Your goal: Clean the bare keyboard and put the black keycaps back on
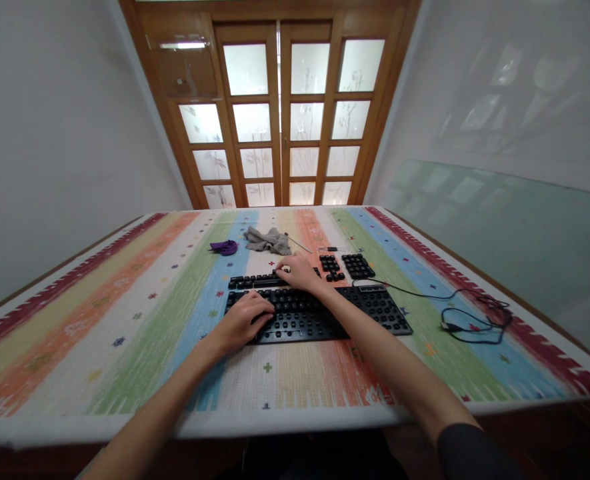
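A black keyboard point(319, 320) lies across the striped tablecloth. Its left and upper part carries keycaps, while bare switch positions show lower down and on the right. My left hand point(247, 317) rests on the keyboard's left side with bent fingers apart, nothing visible in them. Behind the keyboard runs a line of loose black keycaps point(255, 281). Over its right end reaches my right hand point(299, 272), thumb and fingertips pinched at a keycap. That hand hides part of the line, and its forearm crosses the keyboard.
Farther right are two groups of loose keycaps, a smaller one point(331, 267) and a number-pad block point(358, 266). A small tool point(329, 249), grey cloth point(269, 241) and purple item point(224, 247) lie behind. The black cable point(467, 313) loops at right.
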### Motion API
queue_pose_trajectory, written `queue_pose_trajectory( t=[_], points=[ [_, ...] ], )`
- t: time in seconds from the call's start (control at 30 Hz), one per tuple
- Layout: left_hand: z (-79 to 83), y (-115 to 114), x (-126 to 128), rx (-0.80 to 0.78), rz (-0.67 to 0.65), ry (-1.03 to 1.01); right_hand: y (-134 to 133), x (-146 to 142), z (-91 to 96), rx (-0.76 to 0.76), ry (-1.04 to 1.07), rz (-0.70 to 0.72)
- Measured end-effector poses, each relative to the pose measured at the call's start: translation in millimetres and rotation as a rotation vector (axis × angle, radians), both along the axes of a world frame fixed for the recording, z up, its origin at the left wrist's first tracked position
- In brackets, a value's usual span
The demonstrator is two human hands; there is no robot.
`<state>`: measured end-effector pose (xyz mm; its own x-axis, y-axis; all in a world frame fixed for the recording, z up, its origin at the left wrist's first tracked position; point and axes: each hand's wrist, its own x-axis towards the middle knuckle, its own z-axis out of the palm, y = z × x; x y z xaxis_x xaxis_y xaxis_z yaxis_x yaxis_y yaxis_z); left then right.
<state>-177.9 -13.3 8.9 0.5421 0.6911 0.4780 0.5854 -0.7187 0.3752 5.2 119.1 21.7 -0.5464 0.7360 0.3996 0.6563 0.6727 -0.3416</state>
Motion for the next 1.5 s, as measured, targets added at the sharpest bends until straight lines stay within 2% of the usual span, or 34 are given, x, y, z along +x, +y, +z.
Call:
queue_pose_trajectory(
  t=[0.13,0.4,0.67,0.83,0.97,1.13,1.3,1.5],
  points=[
    [0.6,-1.7,0.8,0.039,0.002,0.003,11.6,-9.1,1.7,-0.028,-0.097,-0.021],
    [0.2,-6.2,1.3,0.040,-0.010,-0.004,21.7,-18.2,-0.1,-0.082,-0.139,-0.030],
    [-0.3,-4.5,1.0,0.084,-0.023,0.004,29.2,-20.0,-1.3,-0.113,-0.113,-0.012],
    [-1.1,-3.4,0.3,0.112,-0.042,-0.006,27.1,-18.9,0.3,-0.099,-0.028,-0.001],
    [-0.6,-3.5,0.8,0.129,-0.053,0.025,12.4,-12.1,4.7,-0.075,0.082,0.041],
    [0.0,-4.3,3.0,0.162,-0.046,0.077,-34.2,11.4,4.7,-0.181,0.340,0.230],
    [-2.2,-5.1,4.6,0.180,-0.014,0.108,-78.2,35.7,-3.4,-0.134,0.320,0.308],
    [-1.9,-7.2,7.3,0.151,0.025,0.108,-88.5,37.6,-22.3,0.084,0.191,0.404]
  ],
)
